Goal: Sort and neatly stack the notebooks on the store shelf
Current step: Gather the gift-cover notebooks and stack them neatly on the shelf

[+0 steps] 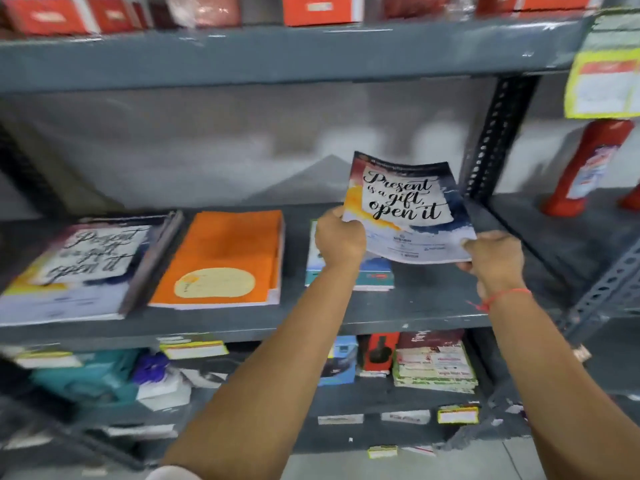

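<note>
Notebook (408,209), cover reading "Present is a gift, open it", held in air above grey shelf (415,306). Left hand (340,239) clenched on its lower left edge; right hand (493,259) pinching lower right corner. Below left hand: small stack (375,275). Further left: orange stack (221,258), matching "Present" stack (83,268).

On the grey metal shelf (398,308) across the middle of the frame, a stack of lettered-cover notebooks (74,268) lay at the far left, and a stack of orange notebooks (225,258) sat just right of it. Further right lay a low stack of teal-edged notebooks (374,275), partly behind my left hand (339,237). I held a thin lettered notebook (405,209) above that shelf, right of centre, my right hand (495,258) at its lower right corner and my left at its lower left.
</note>
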